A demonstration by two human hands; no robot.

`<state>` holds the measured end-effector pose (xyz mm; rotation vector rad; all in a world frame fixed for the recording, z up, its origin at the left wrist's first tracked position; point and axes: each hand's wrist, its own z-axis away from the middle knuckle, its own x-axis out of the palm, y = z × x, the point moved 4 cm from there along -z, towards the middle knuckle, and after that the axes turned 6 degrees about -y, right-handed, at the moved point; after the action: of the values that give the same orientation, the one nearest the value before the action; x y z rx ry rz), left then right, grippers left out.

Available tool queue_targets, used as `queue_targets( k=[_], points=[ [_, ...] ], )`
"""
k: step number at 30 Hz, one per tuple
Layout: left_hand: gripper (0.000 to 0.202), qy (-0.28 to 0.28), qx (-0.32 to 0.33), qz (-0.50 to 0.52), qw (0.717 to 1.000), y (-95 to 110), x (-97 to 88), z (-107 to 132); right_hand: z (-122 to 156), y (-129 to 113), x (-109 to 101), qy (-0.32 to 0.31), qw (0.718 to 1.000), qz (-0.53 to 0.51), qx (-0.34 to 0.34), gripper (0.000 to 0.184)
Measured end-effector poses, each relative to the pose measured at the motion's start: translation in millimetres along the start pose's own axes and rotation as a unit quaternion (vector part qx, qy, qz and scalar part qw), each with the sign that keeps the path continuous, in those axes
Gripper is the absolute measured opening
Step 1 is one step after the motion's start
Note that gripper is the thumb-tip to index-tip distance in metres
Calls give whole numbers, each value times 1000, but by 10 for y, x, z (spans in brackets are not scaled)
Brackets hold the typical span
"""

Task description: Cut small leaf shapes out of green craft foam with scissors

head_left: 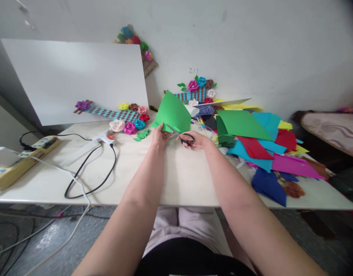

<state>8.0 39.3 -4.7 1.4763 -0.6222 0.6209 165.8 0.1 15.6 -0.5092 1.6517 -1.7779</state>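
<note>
Sheet of green paper (172, 113) at the centre of the frame, tilted up above the white table (188, 180), with its lower left edge pinched in the left hand (160, 136), thumb on top, fingers curled nearly closed. Just to the right, the right hand (197, 140) curled around the black handles of the scissors (189, 135), blades pointing left along the lower edge of the green paper. Cannot tell how far apart the blades are.

Left of the left hand, cut green leaves (143, 134) lying on the table. Above and beyond these, a blue-and-brown lattice strip (113, 113) trimmed with paper flowers (129, 127), in front of the white board (75, 80) at upper left. At upper centre, behind the green paper, another lattice (190, 96) with flowers and leaves against the wall, below handwritten figures.

Right of centre, a pile of coloured paper: another green sheet (245, 124) on top, with blue, red and yellow pieces around, a magenta piece (297, 165) farther right, a dark blue piece (268, 186) near the front edge of the table.

At left, a yellow power strip (35, 153) and a white tool (100, 140) with a looped black cord.
</note>
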Motion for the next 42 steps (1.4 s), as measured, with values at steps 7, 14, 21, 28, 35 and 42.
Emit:
queue_targets(
  k=[7, 14, 21, 28, 35, 42],
  points=[
    [22, 3, -4, 3, 1000, 0, -24, -16, 12, -16, 15, 6, 1000, 9, 13, 27],
    [19, 22, 5, -19, 1000, 29, -22, 6, 31, -44, 28, 11, 1000, 21, 11, 29],
    [14, 1, 10, -20, 1000, 8, -69, -61, -2, -17, 24, 10, 999, 24, 21, 28],
    [13, 3, -11, 4, 1000, 19, -85, -77, -48, 11, 23, 9, 1000, 13, 12, 24],
    [23, 24, -38, 28, 999, 13, -93, -61, -54, 31, 4, 11, 1000, 21, 17, 25],
    [26, 14, -40, 11, 999, 23, -78, -55, -64, 42, -3, 7, 1000, 14, 11, 24]
  ],
)
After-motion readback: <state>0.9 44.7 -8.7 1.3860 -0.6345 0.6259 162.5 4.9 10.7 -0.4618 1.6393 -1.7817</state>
